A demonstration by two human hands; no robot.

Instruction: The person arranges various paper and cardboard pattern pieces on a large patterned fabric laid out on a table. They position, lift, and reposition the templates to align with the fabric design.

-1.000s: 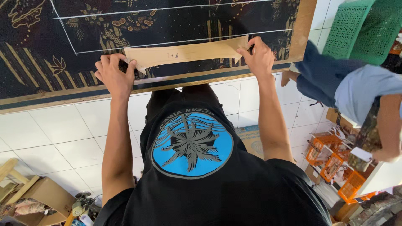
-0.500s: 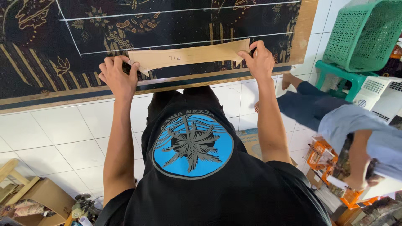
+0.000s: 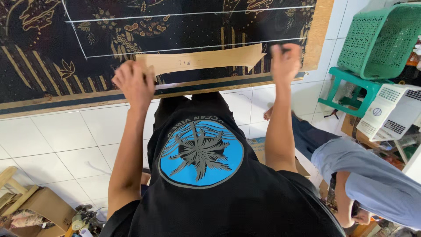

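Note:
A long brown paper pattern piece (image 3: 201, 60) with a pointed right end lies on dark patterned fabric (image 3: 52, 48) marked with white chalk lines. The fabric is spread on a wooden board (image 3: 320, 30). My left hand (image 3: 133, 83) rests curled on the pattern's left end and covers it. My right hand (image 3: 285, 61) is blurred, just right of the pattern's point and above the board's near edge. Its fingers are curled, and I cannot tell whether it holds anything. My black shirt with a blue round print (image 3: 201, 153) fills the lower middle.
Another person in a grey-blue shirt (image 3: 368, 175) bends low at the right, a bare foot (image 3: 268, 115) near the board. A green basket (image 3: 381, 39) sits on a green stool (image 3: 351, 87), beside a white plastic crate (image 3: 392, 109). Cardboard and wood pieces (image 3: 35, 206) lie bottom left on white floor tiles.
My right hand has slid off the pattern's right end to just past its point. My left hand's fingers have curled over the left end. The other person has moved toward the lower right.

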